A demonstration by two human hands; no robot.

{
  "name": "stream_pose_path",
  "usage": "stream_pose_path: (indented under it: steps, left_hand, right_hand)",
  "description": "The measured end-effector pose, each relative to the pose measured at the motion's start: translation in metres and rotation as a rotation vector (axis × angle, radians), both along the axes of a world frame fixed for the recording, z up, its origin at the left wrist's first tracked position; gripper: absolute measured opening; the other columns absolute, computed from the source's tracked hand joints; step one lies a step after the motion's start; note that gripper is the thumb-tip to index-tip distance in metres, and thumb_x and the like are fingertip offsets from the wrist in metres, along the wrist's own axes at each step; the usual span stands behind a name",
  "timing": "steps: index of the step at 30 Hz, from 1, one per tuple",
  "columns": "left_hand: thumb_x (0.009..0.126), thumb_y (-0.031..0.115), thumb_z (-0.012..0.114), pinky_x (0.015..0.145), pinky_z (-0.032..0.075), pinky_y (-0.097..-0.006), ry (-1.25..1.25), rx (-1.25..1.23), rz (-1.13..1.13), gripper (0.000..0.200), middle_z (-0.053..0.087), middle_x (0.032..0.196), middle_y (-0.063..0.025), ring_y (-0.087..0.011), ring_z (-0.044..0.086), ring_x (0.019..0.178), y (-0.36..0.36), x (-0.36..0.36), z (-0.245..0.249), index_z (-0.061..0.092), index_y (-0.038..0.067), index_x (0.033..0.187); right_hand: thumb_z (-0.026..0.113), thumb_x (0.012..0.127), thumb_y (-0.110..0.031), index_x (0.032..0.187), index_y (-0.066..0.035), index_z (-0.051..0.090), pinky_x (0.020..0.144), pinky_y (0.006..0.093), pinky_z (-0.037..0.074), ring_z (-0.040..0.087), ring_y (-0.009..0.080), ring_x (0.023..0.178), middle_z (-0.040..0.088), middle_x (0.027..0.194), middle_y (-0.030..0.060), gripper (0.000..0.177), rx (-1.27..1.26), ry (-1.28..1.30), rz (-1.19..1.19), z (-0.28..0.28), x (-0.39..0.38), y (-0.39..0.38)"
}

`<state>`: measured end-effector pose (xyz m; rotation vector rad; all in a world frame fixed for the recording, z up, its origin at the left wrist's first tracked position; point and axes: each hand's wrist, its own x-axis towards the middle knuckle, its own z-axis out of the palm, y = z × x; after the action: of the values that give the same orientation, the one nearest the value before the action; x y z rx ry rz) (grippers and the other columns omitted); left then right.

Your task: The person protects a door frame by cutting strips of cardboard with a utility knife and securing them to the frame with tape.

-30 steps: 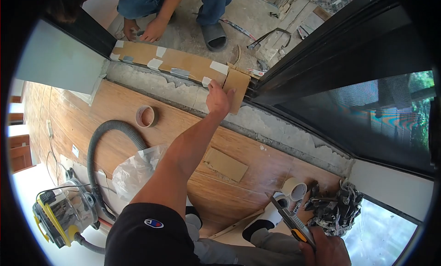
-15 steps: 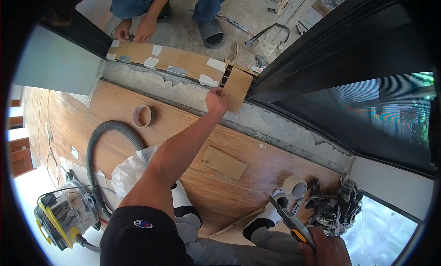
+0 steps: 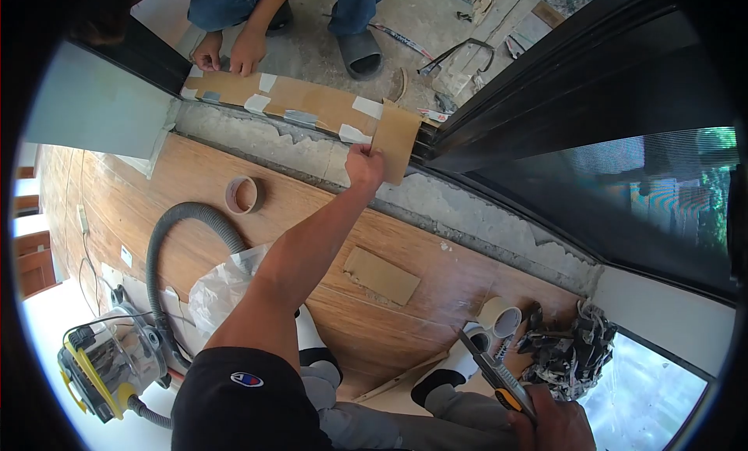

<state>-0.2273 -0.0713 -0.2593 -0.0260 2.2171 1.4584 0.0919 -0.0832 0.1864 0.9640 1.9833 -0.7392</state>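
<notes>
Cardboard piece (image 3: 397, 143) lies just above the centre of the frame, at the right end of the taped strip (image 3: 315, 106), its long axis running roughly crosswise to it. The left hand (image 3: 364, 170) is nearer, fingers pinched on its left edge towards the lower end; most of it extends up and right from them. At lower right, the right hand's (image 3: 555, 421) fingers close around a utility knife (image 3: 494, 371).

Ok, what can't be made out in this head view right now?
All in the head view:
- Floor under the taped cardboard: covered by it.
- What the co-worker's hands are handling: too small.
- Right wrist, beyond the right hand with the utility knife: cut off by the bottom edge.
- Print on the brown tape roll: too small.
</notes>
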Motion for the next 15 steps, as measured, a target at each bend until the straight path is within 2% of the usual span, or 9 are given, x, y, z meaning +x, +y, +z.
stream_pose_path:
  steps: [2,4,6,15]
  left_hand:
    - [0.086,0.017,0.073,0.081,0.055,-0.0381,0.002,-0.102,0.019,0.027,0.073,0.095,-0.0166,-0.0272,0.071,0.089,0.001,0.0,-0.001,0.065,-0.002,0.104]
    - [0.085,0.017,0.073,0.082,0.055,-0.0383,-0.008,-0.095,0.007,0.027,0.073,0.096,-0.0172,-0.0279,0.071,0.089,-0.001,-0.002,0.002,0.065,-0.002,0.103]
    - [0.085,0.017,0.073,0.082,0.055,-0.0385,-0.019,-0.089,-0.005,0.027,0.073,0.096,-0.0179,-0.0287,0.071,0.09,-0.003,-0.002,0.005,0.066,-0.002,0.103]
    - [0.082,0.021,0.075,0.083,0.055,-0.0393,-0.007,-0.088,-0.073,0.034,0.073,0.096,-0.017,-0.0299,0.071,0.091,-0.006,-0.003,-0.006,0.066,-0.002,0.105]
  right_hand:
    - [0.057,0.099,-0.025,0.122,-0.002,0.049,0.056,0.0513,0.05,0.066,0.0445,0.066,0.066,0.074,0.0257,0.034,-0.014,-0.022,0.008,-0.001,-0.002,0.001]
    - [0.057,0.099,-0.025,0.123,-0.002,0.048,0.056,0.0517,0.05,0.066,0.0449,0.066,0.066,0.075,0.0261,0.034,-0.022,-0.043,0.021,-0.001,-0.003,0.0]
    - [0.057,0.099,-0.024,0.123,-0.003,0.048,0.058,0.0528,0.051,0.067,0.0459,0.067,0.066,0.075,0.0271,0.033,0.097,-0.015,0.066,-0.002,-0.003,-0.007]
    - [0.057,0.098,-0.023,0.123,-0.003,0.048,0.058,0.0536,0.051,0.066,0.0464,0.067,0.066,0.074,0.0274,0.033,0.007,-0.039,0.003,-0.001,-0.007,0.0]
